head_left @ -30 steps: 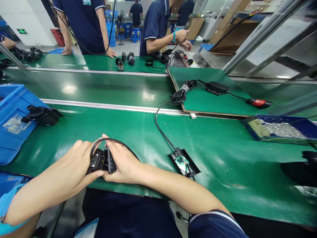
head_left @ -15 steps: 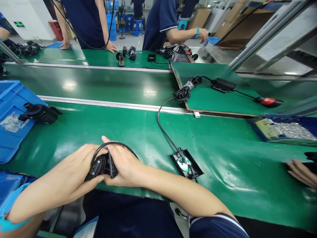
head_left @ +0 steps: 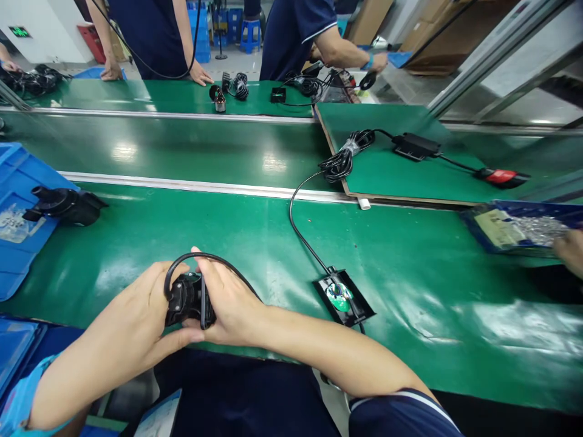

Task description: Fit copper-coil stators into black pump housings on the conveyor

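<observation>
Near the front edge of the bench I hold a black pump (head_left: 184,300) with screws on its face and a thick black cable (head_left: 218,260) arching from it. My left hand (head_left: 146,312) is wrapped around its left side. From the right, my right hand (head_left: 228,297) presses a flat black piece (head_left: 206,303) against it; my fingers hide much of both. To the right lies an open black housing (head_left: 344,297) with a green circuit board (head_left: 339,295) inside and a cable at each end.
Another black pump (head_left: 68,205) rests beside a blue bin (head_left: 18,243) at left. Coiled cable (head_left: 339,164) runs to a black box (head_left: 415,147) on the raised green board (head_left: 392,182). A co-worker's hand (head_left: 570,247) is by a tray of small metal parts (head_left: 496,227). People stand across the bench.
In my hands the pump has turned slightly, showing more of its screwed face. The co-worker's hand at the right has moved up to the parts tray. My view has shifted slightly.
</observation>
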The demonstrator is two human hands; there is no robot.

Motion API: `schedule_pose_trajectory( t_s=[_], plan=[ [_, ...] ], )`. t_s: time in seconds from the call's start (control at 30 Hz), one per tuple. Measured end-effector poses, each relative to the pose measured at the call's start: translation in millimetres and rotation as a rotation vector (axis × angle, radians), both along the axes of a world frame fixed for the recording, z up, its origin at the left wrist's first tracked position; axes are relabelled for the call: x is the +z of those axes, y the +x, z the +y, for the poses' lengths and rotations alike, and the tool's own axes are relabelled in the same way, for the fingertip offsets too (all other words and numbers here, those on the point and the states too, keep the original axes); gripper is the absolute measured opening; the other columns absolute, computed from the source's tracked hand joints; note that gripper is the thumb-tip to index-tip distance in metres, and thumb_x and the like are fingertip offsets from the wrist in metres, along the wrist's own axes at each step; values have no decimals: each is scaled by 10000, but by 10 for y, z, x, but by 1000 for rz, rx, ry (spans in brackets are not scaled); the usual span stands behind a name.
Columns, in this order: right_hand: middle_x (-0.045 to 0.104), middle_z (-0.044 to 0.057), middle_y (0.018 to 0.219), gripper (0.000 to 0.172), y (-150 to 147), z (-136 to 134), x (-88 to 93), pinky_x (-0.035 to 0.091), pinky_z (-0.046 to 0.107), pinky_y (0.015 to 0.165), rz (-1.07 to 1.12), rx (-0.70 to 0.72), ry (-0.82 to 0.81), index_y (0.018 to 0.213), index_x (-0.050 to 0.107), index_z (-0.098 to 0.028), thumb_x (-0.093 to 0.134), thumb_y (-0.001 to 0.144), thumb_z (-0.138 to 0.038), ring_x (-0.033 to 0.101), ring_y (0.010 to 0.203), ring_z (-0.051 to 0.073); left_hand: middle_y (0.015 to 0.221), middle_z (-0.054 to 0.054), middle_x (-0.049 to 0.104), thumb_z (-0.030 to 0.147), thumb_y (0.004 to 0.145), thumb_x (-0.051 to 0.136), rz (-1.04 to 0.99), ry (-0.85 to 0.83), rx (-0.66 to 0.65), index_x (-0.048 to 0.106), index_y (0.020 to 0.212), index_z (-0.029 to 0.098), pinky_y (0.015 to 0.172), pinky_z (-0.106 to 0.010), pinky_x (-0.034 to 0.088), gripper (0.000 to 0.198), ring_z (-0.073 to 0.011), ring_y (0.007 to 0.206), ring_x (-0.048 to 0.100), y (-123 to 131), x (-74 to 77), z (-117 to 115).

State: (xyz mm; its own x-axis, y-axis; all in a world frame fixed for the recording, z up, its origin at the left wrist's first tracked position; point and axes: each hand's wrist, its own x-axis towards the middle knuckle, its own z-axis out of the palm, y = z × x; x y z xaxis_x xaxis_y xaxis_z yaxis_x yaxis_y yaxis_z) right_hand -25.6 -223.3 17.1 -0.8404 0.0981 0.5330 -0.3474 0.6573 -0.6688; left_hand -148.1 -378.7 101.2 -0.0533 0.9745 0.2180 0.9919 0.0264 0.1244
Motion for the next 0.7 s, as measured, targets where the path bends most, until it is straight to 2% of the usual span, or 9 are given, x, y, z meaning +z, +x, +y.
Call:
schedule_pose_trajectory(
  t_s=[0.07,0.13,0.23,0.3,0.37,0.43,0.53,0.63,0.7],
  plan=[
    [465,243,1509,970,9,-21,13,499,435,1129,34,-50,-15,1619,154,-73,663,881,-443,533,1335,317,1230,-173,600,790,890,603,-64,-10,14,435,1421,104,841,-377,567,883,-283,1067,647,-14,-21,-14],
    [508,226,1444,961,18,-46,31,515,411,1113,56,-88,-8,1618,176,-82,667,850,-386,544,1313,306,1281,-179,603,873,775,653,-111,34,80,431,1449,121,886,-404,578,1034,-308,1120,649,-8,-60,-28],
    [527,193,1310,885,19,-51,32,559,430,1036,116,-105,64,1619,268,-170,676,872,-414,565,1236,301,1352,-203,595,904,745,640,-156,156,153,401,1488,116,980,-458,572,1110,-345,1222,630,9,-156,-64],
    [515,164,1220,740,1,-28,3,588,424,952,164,-108,103,1549,407,-235,672,890,-443,573,1151,282,1420,-237,553,886,746,647,-273,247,157,406,1438,121,1038,-473,557,1060,-353,1301,599,6,-265,-98],
    [506,150,1159,651,-24,-2,-43,597,409,895,218,-96,101,1470,489,-235,672,884,-451,569,1089,265,1507,-262,470,795,765,709,-449,354,117,408,1361,154,1099,-486,525,926,-351,1391,540,5,-427,-129],
    [516,148,1109,651,-27,12,-84,597,401,861,272,-104,86,1442,504,-193,678,870,-454,569,1046,258,1518,-254,455,629,789,805,-544,459,46,389,1336,180,1129,-482,505,821,-326,1413,529,30,-627,-146],
    [572,162,1172,705,71,47,-76,586,387,940,284,-74,95,1455,480,-143,702,888,-498,577,1108,253,1429,-188,542,369,882,816,-478,530,40,382,1375,205,1085,-441,544,677,-273,1344,593,103,-897,-161],
    [547,184,1422,834,309,250,36,523,343,1100,157,12,109,1513,460,-109,685,908,-636,528,1364,243,1338,-111,591,359,920,751,-434,465,187,443,1373,243,980,-459,596,560,-293,1222,651,49,-1024,-173],
    [654,111,1323,641,532,553,134,505,250,1093,92,-41,125,1355,623,-143,665,934,-625,611,1288,161,1386,-71,584,448,924,683,-389,322,173,424,1480,307,963,-534,585,629,-338,1180,656,-114,-1022,-144]
  ],
)
